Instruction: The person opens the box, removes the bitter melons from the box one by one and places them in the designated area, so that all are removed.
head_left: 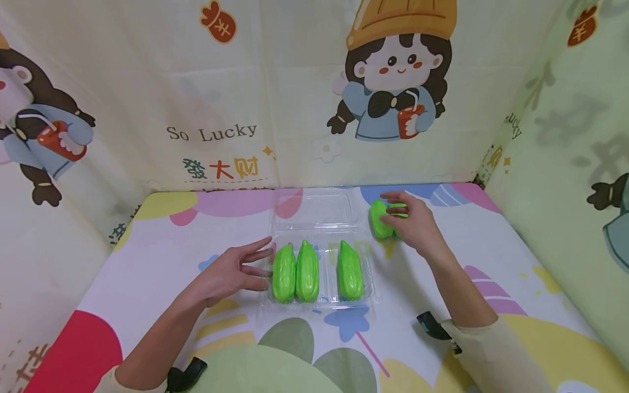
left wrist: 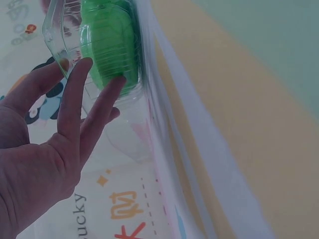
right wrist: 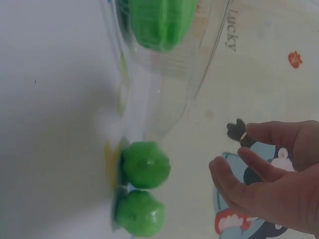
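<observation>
We are finding the left hand (head_left: 230, 275) spread, empty, at a clamshell box (head_left: 328, 284) holding three green gourds (head_left: 307, 273); the right hand (head_left: 413, 225), likewise spread, empty, is hovering by two loose gourds (head_left: 379, 220) on the table (head_left: 403, 295)

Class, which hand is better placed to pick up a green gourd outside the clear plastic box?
The right hand, probably: it's near both loose gourds, while the left hand is across the clear plastic box.

A curtained-off tabletop setting, in what building cannot be told, is shown by a brightly patterned table (head_left: 147, 262) enclosed by cartoon-printed cloth (head_left: 295, 82) at nine, twelve and three o'clock.
</observation>
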A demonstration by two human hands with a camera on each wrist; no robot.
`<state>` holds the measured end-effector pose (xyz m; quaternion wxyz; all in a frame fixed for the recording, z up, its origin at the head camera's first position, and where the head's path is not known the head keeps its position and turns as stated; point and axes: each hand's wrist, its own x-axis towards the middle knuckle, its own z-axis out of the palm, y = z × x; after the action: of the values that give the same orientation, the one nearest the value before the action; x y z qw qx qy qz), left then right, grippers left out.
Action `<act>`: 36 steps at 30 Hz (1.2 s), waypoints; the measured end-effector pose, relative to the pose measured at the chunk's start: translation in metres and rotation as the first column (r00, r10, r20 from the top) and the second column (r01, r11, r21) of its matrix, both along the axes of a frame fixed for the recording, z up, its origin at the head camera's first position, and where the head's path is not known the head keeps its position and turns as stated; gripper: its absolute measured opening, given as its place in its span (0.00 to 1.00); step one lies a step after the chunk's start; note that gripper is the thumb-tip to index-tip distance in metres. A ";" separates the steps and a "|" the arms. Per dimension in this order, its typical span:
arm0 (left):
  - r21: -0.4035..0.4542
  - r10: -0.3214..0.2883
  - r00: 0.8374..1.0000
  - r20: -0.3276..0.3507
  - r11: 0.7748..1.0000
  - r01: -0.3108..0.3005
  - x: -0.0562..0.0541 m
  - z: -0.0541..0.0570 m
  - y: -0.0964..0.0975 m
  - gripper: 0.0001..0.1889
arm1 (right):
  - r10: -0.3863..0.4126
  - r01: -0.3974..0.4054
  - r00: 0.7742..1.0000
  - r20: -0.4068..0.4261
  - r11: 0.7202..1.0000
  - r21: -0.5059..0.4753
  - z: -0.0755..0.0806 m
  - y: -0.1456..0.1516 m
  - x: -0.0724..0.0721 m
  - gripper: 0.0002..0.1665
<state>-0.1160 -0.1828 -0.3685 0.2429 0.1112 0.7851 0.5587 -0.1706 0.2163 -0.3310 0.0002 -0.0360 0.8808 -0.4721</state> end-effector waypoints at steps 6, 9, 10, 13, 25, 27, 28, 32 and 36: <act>0.007 0.001 1.000 0.005 1.000 -0.001 0.000 0.000 -0.001 0.50 | 0.068 -0.068 0.998 0.001 0.998 0.007 -0.002 -0.018 0.005 0.28; 0.012 0.000 1.000 0.008 1.000 0.000 0.001 0.000 -0.001 0.50 | 0.101 -0.101 0.995 0.002 0.995 -0.004 -0.004 -0.026 0.008 0.27; 0.014 0.000 1.000 0.008 1.000 0.000 0.001 0.000 -0.001 0.50 | 0.111 -0.111 0.994 0.003 0.994 -0.006 -0.005 -0.029 0.010 0.27; 0.017 0.001 1.000 0.010 1.000 -0.001 0.001 -0.001 -0.002 0.50 | 0.152 -0.152 0.988 0.013 0.988 -0.014 -0.007 -0.037 0.013 0.26; 0.014 -0.001 1.000 0.002 1.000 0.001 0.001 0.001 0.000 0.50 | 0.294 -0.294 0.955 0.044 0.956 -0.013 -0.012 -0.065 0.027 0.23; 0.012 -0.003 1.000 0.001 1.000 0.003 0.001 0.001 0.000 0.50 | 0.310 -0.309 0.950 0.044 0.951 -0.016 -0.011 -0.068 0.029 0.24; 0.012 -0.003 1.000 0.002 1.000 0.003 0.000 0.001 0.000 0.50 | 0.317 -0.317 0.947 0.045 0.948 -0.013 -0.011 -0.070 0.029 0.24; 0.005 -0.001 1.000 0.001 1.000 0.001 0.000 0.001 -0.001 0.50 | 0.358 -0.359 0.932 0.063 0.933 0.002 -0.011 -0.077 0.031 0.26; 0.007 -0.001 1.000 0.000 1.000 0.001 0.000 0.000 -0.001 0.50 | 0.393 -0.396 0.915 0.085 0.918 0.022 -0.010 -0.083 0.032 0.28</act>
<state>-0.1161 -0.1841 -0.3683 0.2427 0.1123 0.7831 0.5615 -0.1381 0.1334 -0.3415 0.1310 -0.1943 0.8636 -0.4465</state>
